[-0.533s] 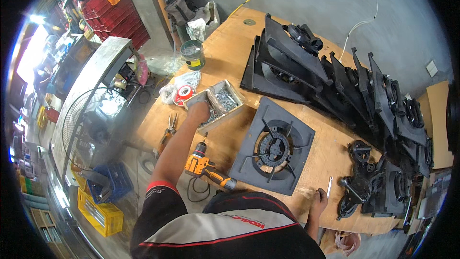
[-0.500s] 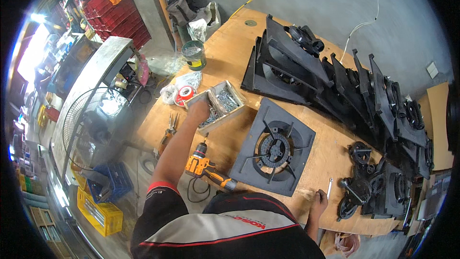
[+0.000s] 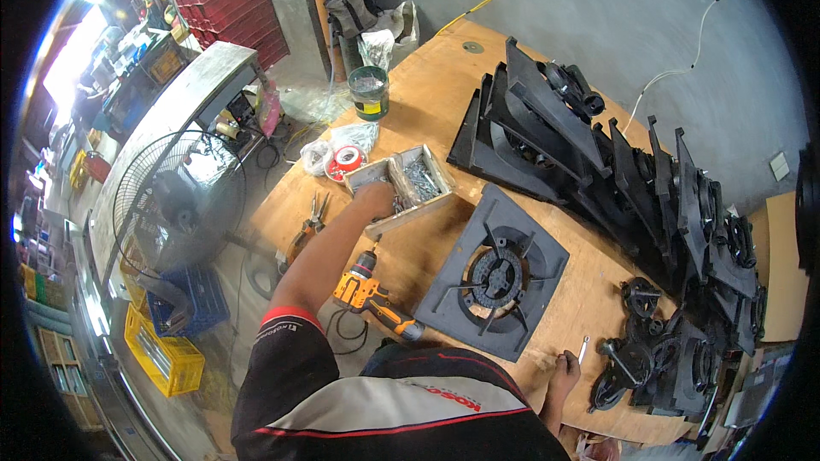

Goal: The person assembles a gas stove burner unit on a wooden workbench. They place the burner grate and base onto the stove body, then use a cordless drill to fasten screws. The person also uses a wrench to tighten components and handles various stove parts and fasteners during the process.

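- On the wooden table: stove frame, dark and square, lying flat with burner ring upward, between the two hands; probably placed so for access from above.
- Left of the frame: left hand, lowered into the left compartment of the screw box; fingertips hidden, so impossible to tell whether pinching or spread. Box divided, presumably to keep small parts sorted.
- At the near table edge, right side: right hand, fingers curled, just beside the wrench; contact or grip not discernible. Possibly resting there for support.
- Between box and body: orange drill, bit toward the box, handle toward the body, likely for quick pickup.
- Beyond the forearm: pliers, near the table's left edge.
- Along the far right: more frames, leaning in a row, apparently to save space.
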Demonstrator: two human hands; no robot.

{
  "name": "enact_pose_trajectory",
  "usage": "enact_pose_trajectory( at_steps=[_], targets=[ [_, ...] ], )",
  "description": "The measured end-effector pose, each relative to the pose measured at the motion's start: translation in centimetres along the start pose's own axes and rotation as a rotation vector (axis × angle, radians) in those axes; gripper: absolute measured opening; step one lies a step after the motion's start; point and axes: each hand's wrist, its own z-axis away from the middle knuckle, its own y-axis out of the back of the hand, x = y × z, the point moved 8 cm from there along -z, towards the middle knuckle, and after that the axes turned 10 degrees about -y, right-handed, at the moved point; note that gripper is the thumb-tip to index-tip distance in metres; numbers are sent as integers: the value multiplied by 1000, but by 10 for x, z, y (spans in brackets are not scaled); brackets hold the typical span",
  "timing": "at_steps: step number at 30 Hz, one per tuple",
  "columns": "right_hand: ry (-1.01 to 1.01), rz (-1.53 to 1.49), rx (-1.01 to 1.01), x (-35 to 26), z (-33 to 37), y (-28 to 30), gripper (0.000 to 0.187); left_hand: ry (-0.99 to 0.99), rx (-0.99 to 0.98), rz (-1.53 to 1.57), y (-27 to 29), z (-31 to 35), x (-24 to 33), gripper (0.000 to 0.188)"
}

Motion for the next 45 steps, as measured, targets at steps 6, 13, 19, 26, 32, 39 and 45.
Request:
enact_pose_trajectory(
  at_steps=[6,13,19,26,32,39,45],
  targets=[
    [-32,18,-31,1,10,5,25,-46,137,-63,29,9,-16,23],
    [-33,4,-32,5,5,-2,24,2,-18,-144,-4,5,6,19],
    [-50,36,-17,-3,14,3,22,-18,-144,-180,-14,-4,5,23],
    [-72,-59,20,2,31,-5,23,-8,-173,-244,-12,-6,0,25],
    [67,1,22,-62,47,-16,23,-115,145,-13,65,26,32,19],
    [323,-77,-582,-254,87,-115,28,-696,-26,625,87,147,236,22],
    [447,95,-852,-296,91,-153,28,-619,0,849,58,153,259,21]
  ],
)
